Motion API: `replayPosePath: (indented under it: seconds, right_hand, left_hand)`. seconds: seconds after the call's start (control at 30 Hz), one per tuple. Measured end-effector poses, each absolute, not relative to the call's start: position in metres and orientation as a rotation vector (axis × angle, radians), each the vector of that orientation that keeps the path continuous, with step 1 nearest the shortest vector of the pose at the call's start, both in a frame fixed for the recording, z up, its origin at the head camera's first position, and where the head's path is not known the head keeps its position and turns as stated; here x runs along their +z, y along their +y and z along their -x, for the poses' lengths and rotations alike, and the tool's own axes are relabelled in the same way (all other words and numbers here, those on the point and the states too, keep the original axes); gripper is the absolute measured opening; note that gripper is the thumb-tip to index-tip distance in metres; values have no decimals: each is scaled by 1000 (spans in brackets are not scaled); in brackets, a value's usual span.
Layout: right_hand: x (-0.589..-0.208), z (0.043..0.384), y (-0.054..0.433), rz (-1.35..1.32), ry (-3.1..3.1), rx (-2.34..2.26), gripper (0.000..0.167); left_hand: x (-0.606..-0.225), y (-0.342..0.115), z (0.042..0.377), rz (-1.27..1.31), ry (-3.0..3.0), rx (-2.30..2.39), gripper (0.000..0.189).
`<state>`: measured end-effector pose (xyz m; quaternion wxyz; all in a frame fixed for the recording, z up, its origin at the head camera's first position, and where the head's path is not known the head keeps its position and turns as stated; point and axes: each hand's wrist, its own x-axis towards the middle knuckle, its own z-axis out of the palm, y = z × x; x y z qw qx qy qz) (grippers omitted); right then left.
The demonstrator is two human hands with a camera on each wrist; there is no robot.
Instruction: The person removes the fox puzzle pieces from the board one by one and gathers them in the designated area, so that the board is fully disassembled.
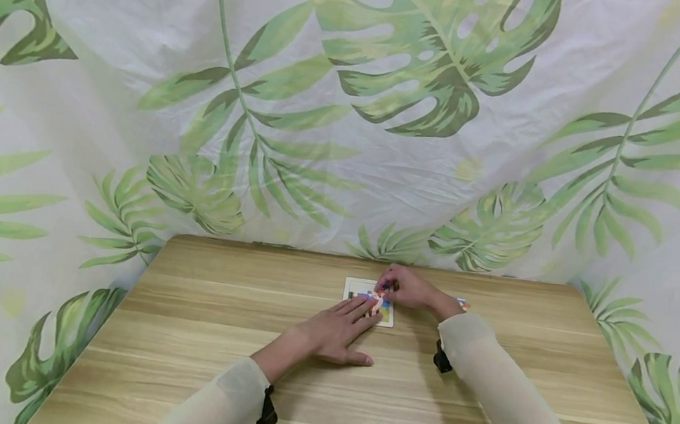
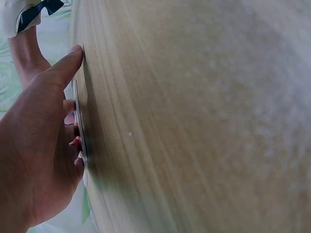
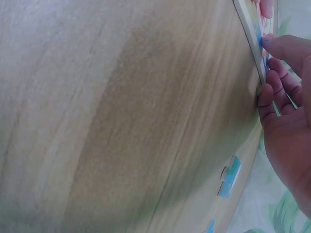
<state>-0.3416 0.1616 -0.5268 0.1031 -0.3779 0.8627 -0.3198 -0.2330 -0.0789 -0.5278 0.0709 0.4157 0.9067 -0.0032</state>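
Note:
A small jigsaw puzzle in a white-rimmed tray point(image 1: 347, 282) lies near the table's far edge, its colourful picture partly hidden under both hands. My left hand point(image 1: 338, 330) rests palm down with straight fingers across the puzzle's lower left part, the thumb stretched out on the wood. At the tray's upper right corner, my right hand point(image 1: 412, 289) pinches a small dark blue and red puzzle piece point(image 1: 387, 288) between thumb and fingers. In the right wrist view, the right thumb sits against blue at the tray's edge point(image 3: 249, 39), with the other fingers curled beside it.
A loose blue and green puzzle piece point(image 3: 230, 177) lies on the table point(image 1: 203, 337) to the right of the tray, and another blue piece point(image 3: 210, 227) shows at the bottom of that wrist view. A leaf-print cloth point(image 1: 383, 175) hangs right behind the table.

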Motion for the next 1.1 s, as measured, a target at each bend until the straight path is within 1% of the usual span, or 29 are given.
replayPosePath:
  seconds: [0.43, 0.77, 0.97, 1.1]
  right_hand:
    - [-528, 340, 159, 1112, 2557, -944, 17]
    - [-527, 341, 159, 1043, 2588, -922, 17]
    - [-526, 342, 158, 1084, 2593, -946, 14]
    - [-525, 340, 158, 1092, 2590, -968, 14]
  left_hand:
    - [-531, -78, 233, -1242, 2719, -46, 93]
    - [-527, -77, 232, -1235, 2721, -75, 95]
    - [-527, -77, 233, -1229, 2720, -71, 95]
    - [-527, -78, 233, -1232, 2720, -50, 95]
